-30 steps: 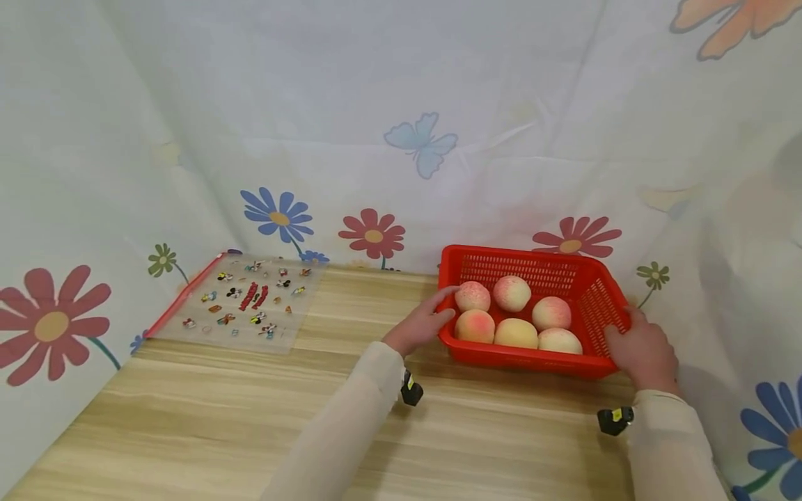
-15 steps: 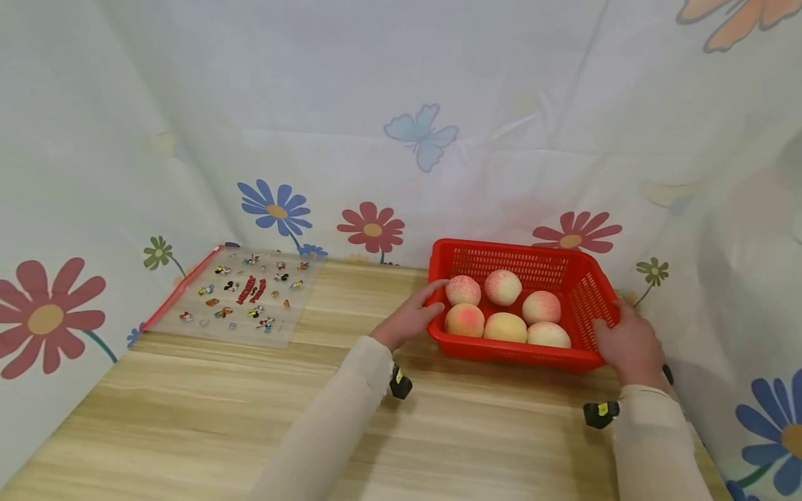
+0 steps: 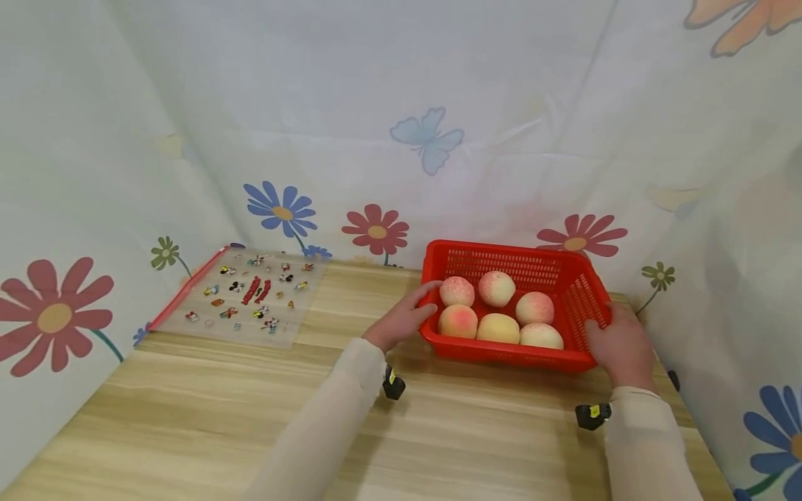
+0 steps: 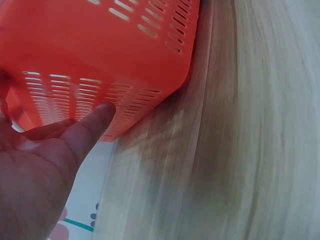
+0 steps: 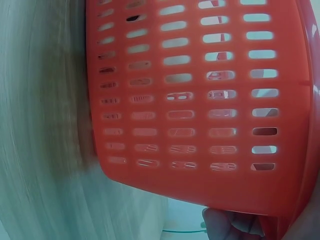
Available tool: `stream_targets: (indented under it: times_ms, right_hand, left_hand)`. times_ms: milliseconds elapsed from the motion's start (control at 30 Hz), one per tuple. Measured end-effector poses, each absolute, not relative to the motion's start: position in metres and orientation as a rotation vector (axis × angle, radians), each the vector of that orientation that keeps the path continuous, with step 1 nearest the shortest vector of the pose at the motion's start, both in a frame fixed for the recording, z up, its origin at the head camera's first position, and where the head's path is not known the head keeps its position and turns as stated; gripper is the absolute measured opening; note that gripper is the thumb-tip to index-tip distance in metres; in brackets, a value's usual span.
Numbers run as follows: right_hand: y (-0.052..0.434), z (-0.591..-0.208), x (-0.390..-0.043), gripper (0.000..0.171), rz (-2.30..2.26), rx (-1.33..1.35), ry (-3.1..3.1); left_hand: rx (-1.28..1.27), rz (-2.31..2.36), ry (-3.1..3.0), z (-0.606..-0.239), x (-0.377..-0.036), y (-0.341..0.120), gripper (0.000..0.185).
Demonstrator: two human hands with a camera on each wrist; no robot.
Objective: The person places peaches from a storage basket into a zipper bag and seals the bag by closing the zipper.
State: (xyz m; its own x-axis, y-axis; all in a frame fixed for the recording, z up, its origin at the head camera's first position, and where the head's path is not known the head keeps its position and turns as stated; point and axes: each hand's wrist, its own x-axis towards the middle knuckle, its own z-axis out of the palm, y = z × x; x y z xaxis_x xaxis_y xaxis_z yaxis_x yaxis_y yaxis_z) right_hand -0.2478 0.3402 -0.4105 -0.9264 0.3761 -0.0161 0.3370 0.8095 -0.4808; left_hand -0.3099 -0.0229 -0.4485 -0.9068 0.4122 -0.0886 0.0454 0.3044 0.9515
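Both hands on the red basket now, left hand gripping its left end, right hand clasping the right end, six peaches inside; the basket sits on the tabletop by the flowered curtain, sticker sheet well apart to the left

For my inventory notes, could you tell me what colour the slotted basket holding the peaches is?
The basket is bright red, clearest in the head view.

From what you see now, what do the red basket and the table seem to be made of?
The red basket looks like moulded plastic, smooth and slightly glossy, with regular slots through its walls. The table looks like light wood or a wood-grain laminate, matte, with straight grain lines; which one is unclear.
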Motion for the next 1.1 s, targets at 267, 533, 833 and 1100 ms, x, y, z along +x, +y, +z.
stream_targets:
  times_ms: [267, 533, 833, 1100]
  right_hand:
    - [0.331, -0.408, -0.247, 0.070, 0.776, -0.591, -2.925]
    - [0.320, -0.413, -0.248, 0.070, 0.778, -0.581, -2.945]
    - [0.310, -0.411, -0.253, 0.072, 0.759, -0.570, -2.937]
    - [0.299, -0.410, -0.253, 0.074, 0.776, -0.592, -2.939]
  left_hand:
    - [0.427, 1.631, 2.255, -0.451, -0.314, -0.031, 0.056]
    - [0.366, 1.625, 2.266, -0.451, -0.309, -0.045, 0.056]
    - [0.384, 1.651, 2.246, -0.449, -0.312, -0.058, 0.056]
    - [0.382, 1.639, 2.254, -0.449, -0.314, -0.069, 0.054]
